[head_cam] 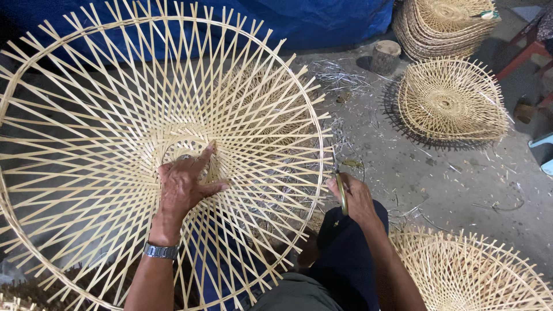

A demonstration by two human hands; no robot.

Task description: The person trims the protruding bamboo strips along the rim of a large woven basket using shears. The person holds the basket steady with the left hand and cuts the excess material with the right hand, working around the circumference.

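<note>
A large, round, open-weave tray of pale bamboo strips (103, 115) fills the left of the view, tilted up toward the camera, its loose strip ends sticking out past the hoop rim. The left hand (184, 187), with a metal wristwatch (161, 251) at the wrist, lies flat inside the weave near the tight centre, fingers spread and pressing on the strips rather than closed round anything. Just right of the rim, the right hand (354, 198) is clenched on the handles of a pair of yellow-handled shears (340, 187), the blades pointing up at the protruding ends along the right edge — whether the blades are parted I cannot tell. The risk, as I judge it, is a cut taken too close to the hoop, which could sever the rim binding or let a strip slip free; the tray could also turn under the flat hand if that pressure eases. Behind lies a blue tarpaulin (322, 20); on the grey floor littered with trimmings (449, 178) sit a short wooden stump (385, 56), stacked woven bamboo trays (449, 98) and another unfinished bamboo tray (466, 276) at lower right.
</note>
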